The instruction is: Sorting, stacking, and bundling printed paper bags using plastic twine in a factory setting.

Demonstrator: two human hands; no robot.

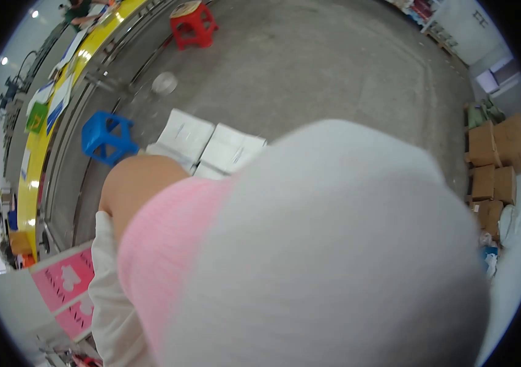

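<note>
Neither of my hands shows. A large, blurred white cloth-like shape and a pink one fill the middle and lower part, close up. Bare skin bulges out beside the pink; I cannot tell which body part it is. At the lower left hangs a wrinkled pale sleeve, its end hidden. Just beyond the skin, several flat white packages lie side by side low down, partly covered by the white shape. What my hands hold or touch is hidden.
A blue plastic stool stands left of the packages, a red stool farther off. A long yellow-edged worktable curves along the left, with a person at its far end. Cardboard boxes are piled at the right wall. Pink-printed cartons stand lower left.
</note>
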